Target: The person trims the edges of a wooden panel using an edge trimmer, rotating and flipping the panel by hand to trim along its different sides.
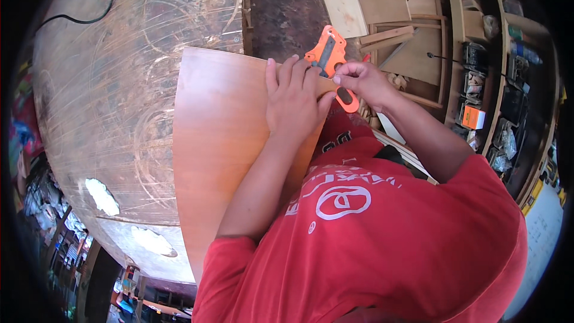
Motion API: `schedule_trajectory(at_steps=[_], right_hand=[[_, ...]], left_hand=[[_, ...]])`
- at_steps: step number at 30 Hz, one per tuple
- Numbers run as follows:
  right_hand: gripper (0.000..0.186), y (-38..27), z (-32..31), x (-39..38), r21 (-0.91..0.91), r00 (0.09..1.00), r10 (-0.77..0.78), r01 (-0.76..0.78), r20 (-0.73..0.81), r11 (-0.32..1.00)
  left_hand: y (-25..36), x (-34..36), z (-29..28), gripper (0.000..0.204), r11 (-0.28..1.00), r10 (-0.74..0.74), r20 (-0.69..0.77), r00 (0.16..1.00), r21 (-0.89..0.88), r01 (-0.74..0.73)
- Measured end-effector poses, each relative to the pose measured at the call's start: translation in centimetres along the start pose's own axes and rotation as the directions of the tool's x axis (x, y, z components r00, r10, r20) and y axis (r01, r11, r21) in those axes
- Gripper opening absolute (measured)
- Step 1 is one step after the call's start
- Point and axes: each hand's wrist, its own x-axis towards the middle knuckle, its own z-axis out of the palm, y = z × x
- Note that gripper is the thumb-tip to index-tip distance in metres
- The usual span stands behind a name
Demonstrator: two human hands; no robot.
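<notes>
A reddish-brown wood panel lies partly on the worktable and reaches over its edge toward my body. My left hand rests on the panel near its far right corner, fingers stretched out and thumb apart. At that corner sits an orange hand tool with a grey plate, which looks like an edge trimmer; a rounded orange part with a dark slot shows beside the panel edge. My right hand pinches thumb and forefinger together between these orange parts. What the pinch holds is too small to make out.
The scratched worktable stretches to the left, with a black cable at its far end and two white patches near its close edge. Wood boards and frames lean at the far right. Shelves with boxes and bags line the right.
</notes>
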Motion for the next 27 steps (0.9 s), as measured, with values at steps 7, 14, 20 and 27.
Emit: schedule_trajectory(at_steps=[7, 14, 20, 27], right_hand=[[0.014, 2.1, -1.1, 1.9, 0.048, 0.983, -0.032, 0.023, 0.181, 0.999], [0.016, 1.2, -4.1, 3.5, -0.095, 0.882, -0.09, 0.15, 0.462, 0.984], [0.029, 2.5, -8.3, 7.9, -0.28, 0.821, -0.264, 0.446, 0.506, 0.85], [0.017, -0.6, -10.3, 12.0, -0.348, 0.717, -0.46, 0.673, 0.524, 0.652]], left_hand=[[0.5, 0.4, 0.1, 0.052, 0.998, -0.043, 0.006, 0.999, 0.048, 0.042], [0.9, 0.8, -0.1, 0.053, 0.996, -0.076, 0.059, 0.995, 0.044, 0.074], [1.8, 0.7, -0.9, 0.048, 0.994, -0.099, 0.092, 0.991, 0.065, 0.093], [3.7, 1.0, -0.3, 0.042, 0.991, -0.104, 0.124, 0.987, 0.091, 0.093]])
